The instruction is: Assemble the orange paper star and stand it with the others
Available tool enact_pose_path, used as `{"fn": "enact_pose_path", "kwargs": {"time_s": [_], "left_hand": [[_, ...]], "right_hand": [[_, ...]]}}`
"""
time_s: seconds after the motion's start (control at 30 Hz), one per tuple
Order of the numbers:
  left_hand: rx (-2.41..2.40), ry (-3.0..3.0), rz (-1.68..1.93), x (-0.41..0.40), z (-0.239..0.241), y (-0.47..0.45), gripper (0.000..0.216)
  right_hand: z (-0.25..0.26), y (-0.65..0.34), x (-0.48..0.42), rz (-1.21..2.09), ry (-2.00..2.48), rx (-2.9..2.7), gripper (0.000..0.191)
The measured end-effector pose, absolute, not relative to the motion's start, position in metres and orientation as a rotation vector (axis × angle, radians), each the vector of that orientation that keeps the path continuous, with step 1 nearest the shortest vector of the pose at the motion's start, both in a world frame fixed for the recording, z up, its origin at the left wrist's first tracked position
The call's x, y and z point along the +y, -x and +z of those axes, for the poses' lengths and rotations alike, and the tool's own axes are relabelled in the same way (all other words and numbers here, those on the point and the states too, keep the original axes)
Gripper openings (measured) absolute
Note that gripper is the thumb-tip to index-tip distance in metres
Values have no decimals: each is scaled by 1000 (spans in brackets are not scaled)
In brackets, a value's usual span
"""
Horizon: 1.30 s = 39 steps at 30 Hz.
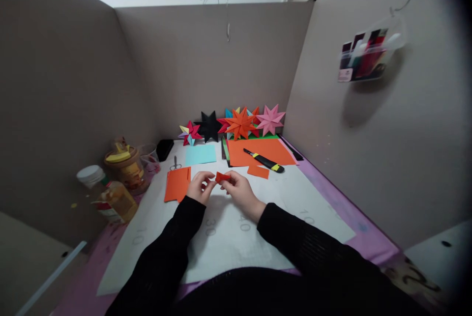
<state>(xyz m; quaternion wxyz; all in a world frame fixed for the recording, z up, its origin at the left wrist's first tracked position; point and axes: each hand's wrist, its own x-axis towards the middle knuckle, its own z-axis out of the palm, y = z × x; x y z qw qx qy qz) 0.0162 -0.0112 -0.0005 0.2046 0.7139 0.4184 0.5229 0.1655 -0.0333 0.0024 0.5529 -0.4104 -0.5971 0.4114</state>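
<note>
A small folded piece of orange paper [221, 177] is held up over the white mat, between my two hands. My right hand [241, 192] pinches it between thumb and fingers. At its left end, the fingertips of my left hand [201, 187] are closed against the same piece. Just left of my left hand lie orange paper pieces [177, 185], partly behind the hand. Beyond my right hand is a small orange paper rectangle [258, 172]. A black and yellow utility knife [264, 160] rests across a large orange sheet [241, 151].
Several folded paper stars [241, 123] stand along the back wall. A light blue sheet [200, 154] and small scissors [175, 163] lie on the white mat [228, 242]. At the left are a bottle [117, 201] and a lidded tub [125, 166]. A clear container [368, 55] hangs on the right wall.
</note>
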Motion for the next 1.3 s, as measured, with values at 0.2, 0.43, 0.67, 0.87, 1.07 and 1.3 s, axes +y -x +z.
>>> {"fn": "enact_pose_path", "kwargs": {"time_s": [0.2,0.43,0.67,0.87,1.07,1.3], "left_hand": [[1071,-1945,1332,-14,4,-15,8],[962,-2118,1386,-15,11,-11,5],[813,-2213,1373,-14,13,-7,7],[832,-2214,1357,-15,16,-8,12],[823,-2233,1381,-15,18,-10,12],[843,-2203,1387,-14,15,-10,13]], "right_hand": [[0,-170,-32,697,921,-1518,11],[-6,-173,-33,538,843,-1615,15],[-8,-174,-34,523,767,-1636,14],[-7,-175,-34,542,741,-1656,14],[-6,-173,-36,571,745,-1645,18],[1,-169,-40,754,857,-1525,6]]}}
